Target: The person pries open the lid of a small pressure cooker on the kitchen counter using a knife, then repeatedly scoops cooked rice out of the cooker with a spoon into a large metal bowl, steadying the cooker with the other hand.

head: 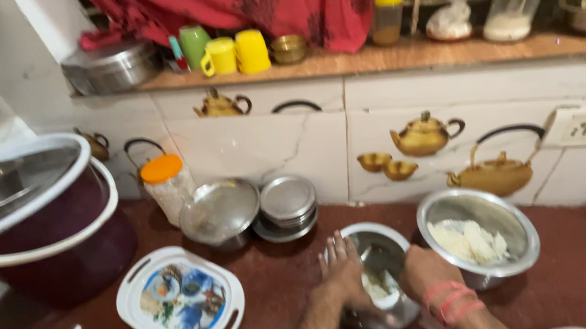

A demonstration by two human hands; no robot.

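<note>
A small steel bowl with some white dough or flour inside stands on the dark red counter. My left hand rests on the bowl's left rim with fingers spread. My right hand, with a red thread band at the wrist, is bent into the bowl from the right; its fingers are hidden inside. Just to the right stands a larger steel bowl holding white flour.
A white square tray with a colourful picture lies at the left. Behind it are a big maroon tub, an orange-lidded jar, a steel sieve and stacked steel plates. Yellow and green cups line the shelf.
</note>
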